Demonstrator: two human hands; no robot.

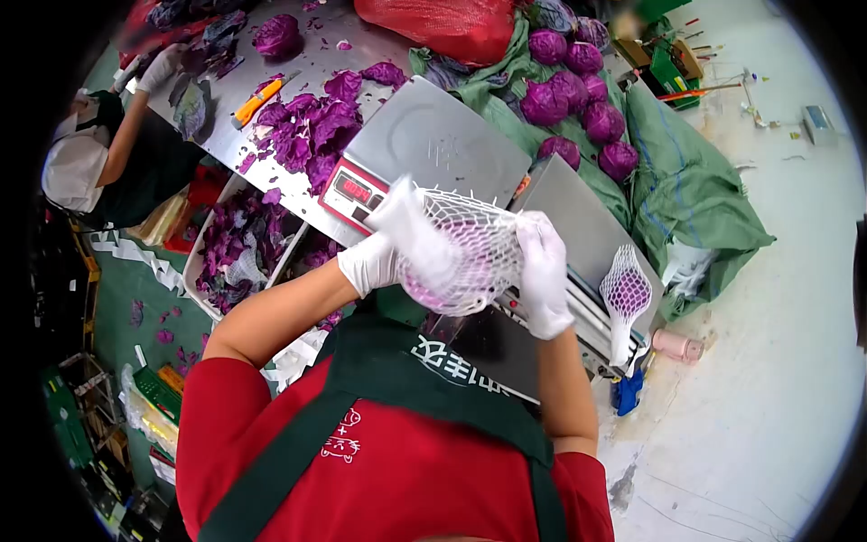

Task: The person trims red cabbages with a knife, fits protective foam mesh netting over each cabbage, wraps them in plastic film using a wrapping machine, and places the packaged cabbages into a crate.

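Observation:
Between my hands hangs a white mesh foam net (pixel 483 239), stretched wide, with a purple cabbage (pixel 474 271) showing through it. My right hand (pixel 543 271), in a white glove, grips the net's right side, its fingers bent over the edge. My left hand (pixel 384 257), also gloved, is at the net's left side; motion smears it, and its fingers cannot be made out. Just beyond the hands is a scale (pixel 433 135) with a red-framed display. To the right, a netted cabbage (pixel 625 291) lies on the metal surface, its white net gathered into a tail.
Several purple cabbages (pixel 569 90) lie on green sacking (pixel 668 199). Loose leaves (pixel 312 126) and an orange utility knife (pixel 260 101) lie on the metal table (pixel 312 36). A leaf-filled bin (pixel 194 266) stands left. A co-worker's gloved hand (pixel 163 68) is at the far left.

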